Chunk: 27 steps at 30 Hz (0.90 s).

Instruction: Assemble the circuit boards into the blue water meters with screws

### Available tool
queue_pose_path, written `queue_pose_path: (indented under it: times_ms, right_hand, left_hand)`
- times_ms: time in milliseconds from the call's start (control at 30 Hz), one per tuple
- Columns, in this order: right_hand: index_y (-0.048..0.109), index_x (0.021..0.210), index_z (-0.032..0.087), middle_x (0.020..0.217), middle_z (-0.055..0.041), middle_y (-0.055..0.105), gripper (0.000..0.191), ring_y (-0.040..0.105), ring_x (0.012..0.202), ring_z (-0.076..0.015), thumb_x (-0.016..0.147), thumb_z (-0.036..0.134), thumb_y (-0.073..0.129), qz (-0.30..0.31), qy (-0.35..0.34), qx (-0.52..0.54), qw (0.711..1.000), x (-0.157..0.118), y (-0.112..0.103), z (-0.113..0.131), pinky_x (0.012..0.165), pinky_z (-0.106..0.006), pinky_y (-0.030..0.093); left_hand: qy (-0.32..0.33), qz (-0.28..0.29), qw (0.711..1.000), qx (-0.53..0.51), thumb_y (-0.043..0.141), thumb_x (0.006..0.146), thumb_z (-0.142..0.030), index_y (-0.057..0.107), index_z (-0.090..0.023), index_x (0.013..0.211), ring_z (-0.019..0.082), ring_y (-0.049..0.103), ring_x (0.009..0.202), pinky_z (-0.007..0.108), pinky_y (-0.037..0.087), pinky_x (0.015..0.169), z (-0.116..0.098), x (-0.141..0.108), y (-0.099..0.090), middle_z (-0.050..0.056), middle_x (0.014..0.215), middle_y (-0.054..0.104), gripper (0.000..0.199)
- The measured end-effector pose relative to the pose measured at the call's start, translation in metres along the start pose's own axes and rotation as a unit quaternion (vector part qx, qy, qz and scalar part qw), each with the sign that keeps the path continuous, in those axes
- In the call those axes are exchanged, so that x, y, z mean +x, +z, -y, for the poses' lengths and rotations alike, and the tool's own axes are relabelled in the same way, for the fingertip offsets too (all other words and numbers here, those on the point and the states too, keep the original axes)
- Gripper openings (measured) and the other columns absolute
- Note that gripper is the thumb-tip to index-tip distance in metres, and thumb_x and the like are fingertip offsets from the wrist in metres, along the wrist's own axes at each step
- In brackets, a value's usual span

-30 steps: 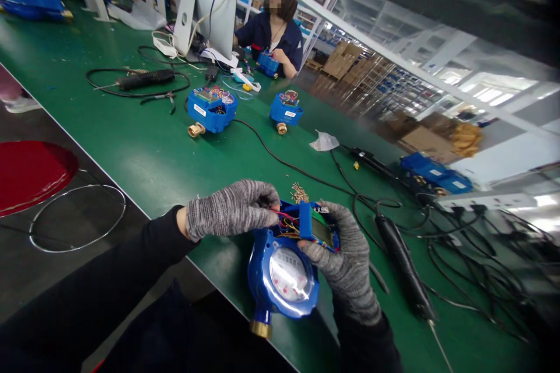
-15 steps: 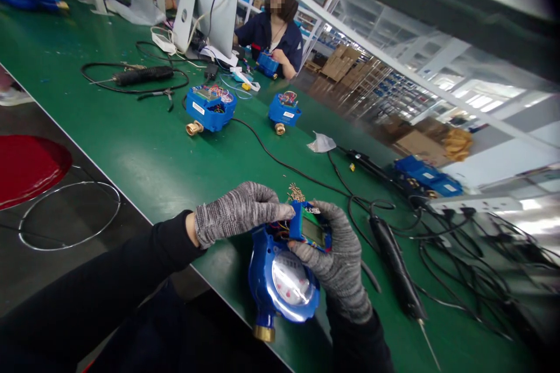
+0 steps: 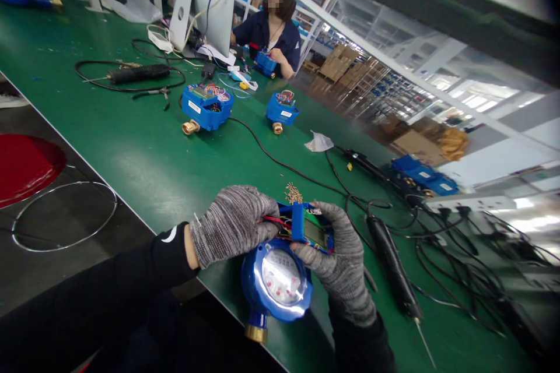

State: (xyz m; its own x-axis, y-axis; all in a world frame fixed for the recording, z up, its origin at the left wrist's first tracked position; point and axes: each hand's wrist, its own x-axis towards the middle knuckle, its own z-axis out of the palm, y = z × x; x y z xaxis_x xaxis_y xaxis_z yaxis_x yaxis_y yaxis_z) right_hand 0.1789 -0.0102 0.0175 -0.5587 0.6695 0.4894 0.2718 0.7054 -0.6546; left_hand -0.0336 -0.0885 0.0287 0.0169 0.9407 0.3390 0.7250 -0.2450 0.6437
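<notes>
A blue water meter (image 3: 283, 280) with a round clear dial and a brass end lies at the table's front edge. My right hand (image 3: 343, 262), in a grey knit glove, grips a blue display module (image 3: 315, 234) with a small grey screen and a green circuit board, tilted over the meter's open housing. My left hand (image 3: 236, 224), gloved alike, is closed on red wires (image 3: 272, 220) at the housing's left side. Its fingertips are partly hidden. Just beyond the module is a pile of small brass screws (image 3: 293, 193).
A black electric screwdriver (image 3: 394, 265) lies on the right by tangled cables and a power strip (image 3: 476, 204). Further back are two open blue meters (image 3: 206, 106), (image 3: 282, 109), pliers (image 3: 153, 93) and another screwdriver (image 3: 139, 73). A co-worker (image 3: 273, 35) sits across the table.
My left hand has drawn back left from the module's edge and now pinches red wires. The meter has shifted slightly left; my right hand keeps hold of the module.
</notes>
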Motion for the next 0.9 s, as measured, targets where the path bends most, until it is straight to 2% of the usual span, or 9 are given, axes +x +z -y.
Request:
queue_pose_path:
  times_ms: [67,267,400,600,767,900]
  right_hand:
    - [0.056,0.128,0.033,0.115,-0.0028,0.062,0.063,0.062,0.104,-0.0269,0.074,0.050,0.084,-0.003,-0.003,0.003,1.000,0.000,-0.001,0.000,0.088,-0.041,0.053]
    - [0.058,0.127,0.031,0.118,-0.0041,0.064,0.059,0.061,0.107,-0.0292,0.076,0.050,0.082,-0.001,0.004,0.014,1.000,0.003,-0.003,0.001,0.090,-0.044,0.051]
    - [0.058,0.125,0.030,0.114,-0.0044,0.064,0.059,0.062,0.102,-0.0288,0.075,0.051,0.082,-0.008,0.015,0.000,1.000,0.003,-0.003,0.000,0.085,-0.043,0.051]
    - [0.058,0.125,0.030,0.115,-0.0042,0.064,0.059,0.063,0.103,-0.0280,0.075,0.051,0.083,0.001,0.016,0.009,1.000,0.007,-0.002,0.002,0.086,-0.042,0.053]
    - [0.058,0.125,0.030,0.115,-0.0038,0.065,0.060,0.063,0.104,-0.0269,0.074,0.051,0.083,-0.008,0.011,0.010,1.000,0.012,-0.003,0.005,0.089,-0.041,0.054]
    - [0.056,0.127,0.029,0.115,-0.0043,0.063,0.064,0.064,0.102,-0.0250,0.073,0.048,0.085,0.023,-0.009,-0.014,1.000,0.013,-0.004,0.004,0.086,-0.038,0.056]
  left_hand:
    - [0.000,0.001,1.000,-0.011,0.070,0.082,-0.030,0.075,-0.021,0.091,0.022,0.068,0.085,0.036,0.052,0.080,0.000,0.001,-0.001,0.004,0.086,0.074,0.014]
    - [0.006,0.058,0.995,-0.077,0.078,0.074,-0.036,0.068,-0.019,0.104,0.020,0.066,0.084,0.033,0.052,0.075,0.009,0.002,-0.008,0.002,0.093,0.072,0.037]
    - [-0.010,0.039,0.995,-0.090,0.076,0.076,-0.030,0.065,-0.019,0.104,0.019,0.066,0.082,0.031,0.051,0.073,0.013,0.001,-0.004,0.002,0.092,0.071,0.032]
    - [0.012,0.002,0.997,-0.082,0.072,0.080,-0.028,0.069,-0.021,0.102,0.019,0.068,0.085,0.032,0.051,0.077,0.015,-0.001,0.001,0.002,0.094,0.073,0.024]
    - [0.026,0.001,0.999,-0.044,0.071,0.082,-0.032,0.071,-0.019,0.102,0.023,0.069,0.086,0.035,0.052,0.078,0.011,-0.002,0.000,0.005,0.092,0.074,0.025]
    - [0.016,0.005,0.999,-0.030,0.071,0.082,-0.032,0.072,-0.018,0.099,0.023,0.069,0.086,0.036,0.052,0.079,0.008,0.001,0.000,0.005,0.089,0.074,0.022]
